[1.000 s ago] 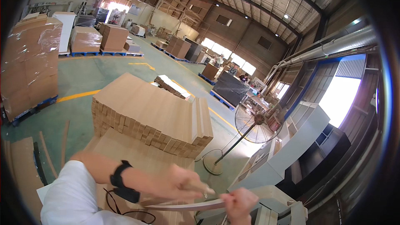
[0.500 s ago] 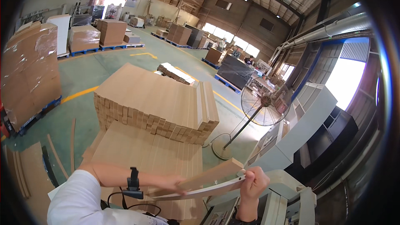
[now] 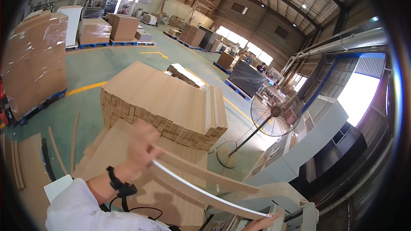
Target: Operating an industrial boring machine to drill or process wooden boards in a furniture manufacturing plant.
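Note:
Two long thin wooden strips reach from my left hand toward the lower right. One is a plain tan strip (image 3: 209, 172); the other, a white-edged strip (image 3: 205, 193), lies nearer me and bows slightly. My left hand (image 3: 143, 147), smeared by motion, closes round their left ends above the stacked boards. At the lower edge, my right hand (image 3: 260, 223) is partly cut off, with its fingers against the right end of the white-edged strip. The tan strip's right end lies beside a pale machine (image 3: 278, 192), apart from my right hand.
A tall stack of tan boards (image 3: 158, 94) stands ahead, with a lower layer of boards (image 3: 128, 145) before it. Right of it is a pedestal fan (image 3: 274, 111). Loose strips (image 3: 58, 149) lie on the floor at left, near a wrapped pallet load (image 3: 36, 66). White cabinets (image 3: 317, 132) stand at right.
My left hand has moved up and left with the strips' left ends. My right hand has dropped to the lower edge, and the strips now slope down to the right.

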